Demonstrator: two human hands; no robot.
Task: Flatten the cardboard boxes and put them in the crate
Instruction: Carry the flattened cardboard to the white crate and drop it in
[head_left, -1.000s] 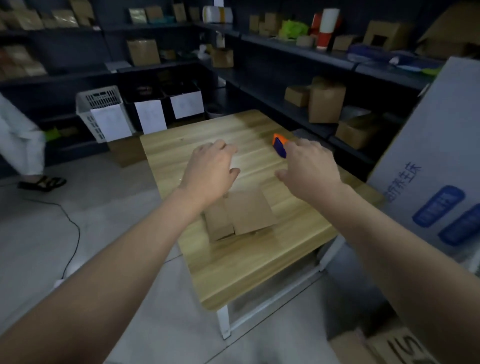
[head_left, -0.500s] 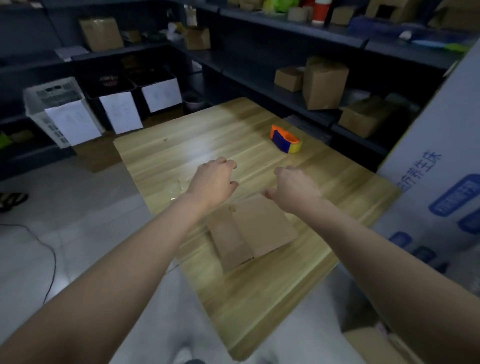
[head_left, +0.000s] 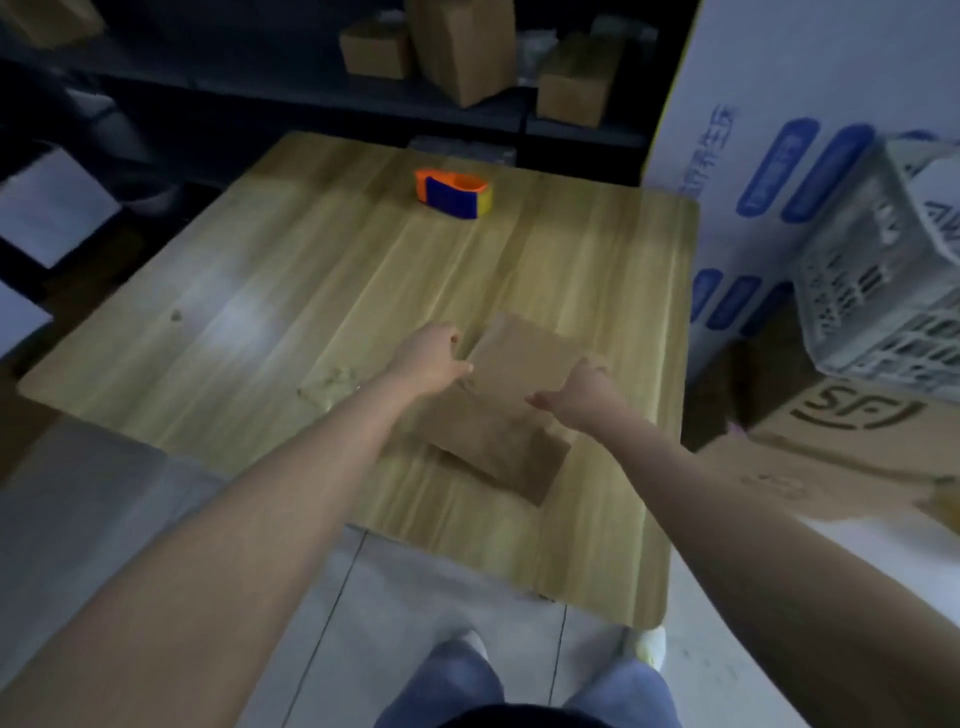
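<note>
Box, flattened, is lying on the surface; your left hand and right hand are gripping its opposite edges, fingers curled.

Both grips have dropped from hovering over the flattened cardboard onto it. The left grip now holds its left edge and the right grip its right edge, fingers curled. Between the grips its far end looks raised off the bench. A white crate has come into view, right of the right grip.
</note>
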